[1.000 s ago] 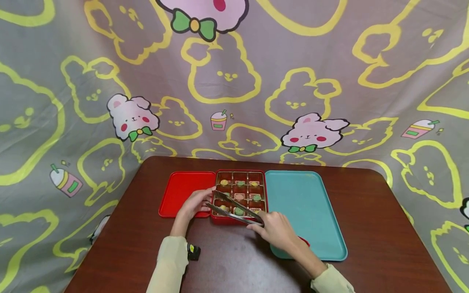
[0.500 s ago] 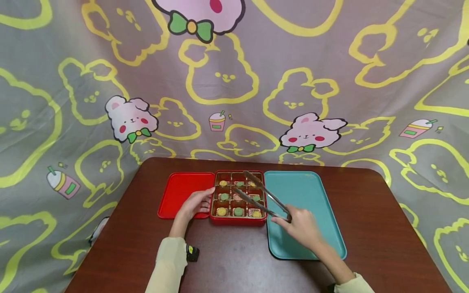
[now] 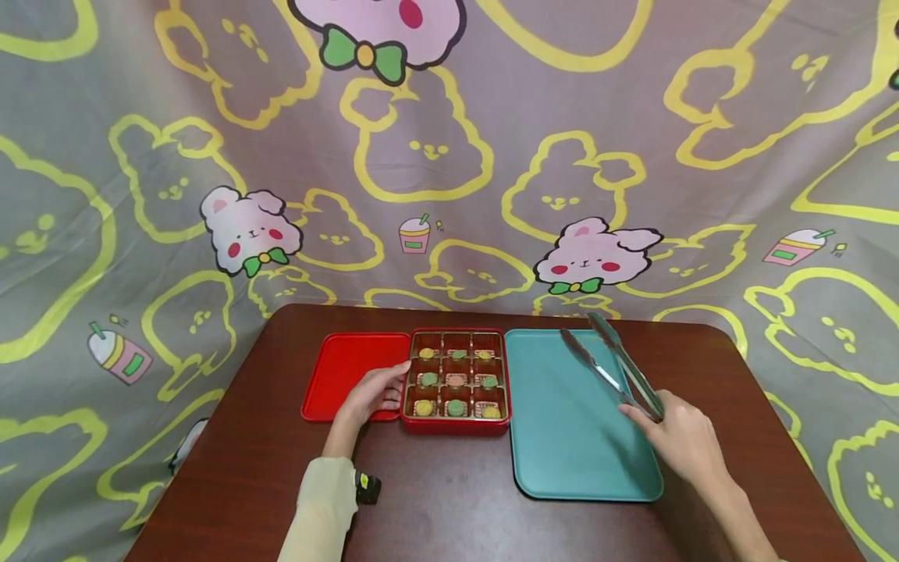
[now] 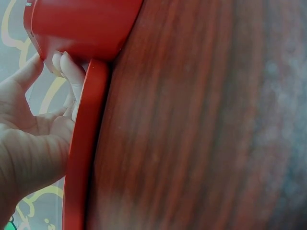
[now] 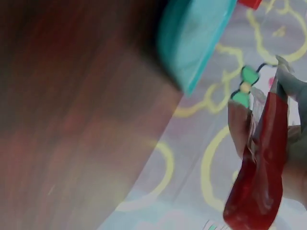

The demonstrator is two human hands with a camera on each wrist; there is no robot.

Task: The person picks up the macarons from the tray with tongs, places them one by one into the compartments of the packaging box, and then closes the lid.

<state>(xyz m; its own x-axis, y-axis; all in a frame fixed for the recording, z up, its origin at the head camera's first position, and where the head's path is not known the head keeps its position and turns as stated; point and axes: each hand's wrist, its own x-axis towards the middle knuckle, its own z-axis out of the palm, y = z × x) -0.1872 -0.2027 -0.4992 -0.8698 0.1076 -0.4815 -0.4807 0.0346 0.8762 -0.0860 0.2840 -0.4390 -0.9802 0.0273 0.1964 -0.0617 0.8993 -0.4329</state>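
My right hand [image 3: 684, 437] grips a pair of metal tongs [image 3: 625, 367] with a red handle [image 5: 264, 163]. The tongs' arms stand apart over the far right part of the teal tray [image 3: 583, 460], and nothing shows between their tips. My left hand [image 3: 375, 392] rests at the left side of a red box [image 3: 456, 425]. In the left wrist view its fingertips touch the box's red wall [image 4: 81, 28]. Inside, a gold divided insert holds small round yellow, green and pink sweets, such as a green one [image 3: 456, 408], one per compartment.
A flat red lid [image 3: 347, 363] lies left of the box, partly under my left hand. The teal tray adjoins the box on its right. All stand on a dark brown wooden table [image 3: 449, 499], backed by a cartoon-patterned curtain [image 3: 456, 172].
My right hand has carried the tongs from over the box rightward, across the teal tray. My left hand has stayed beside the box. The sweets look unmoved.
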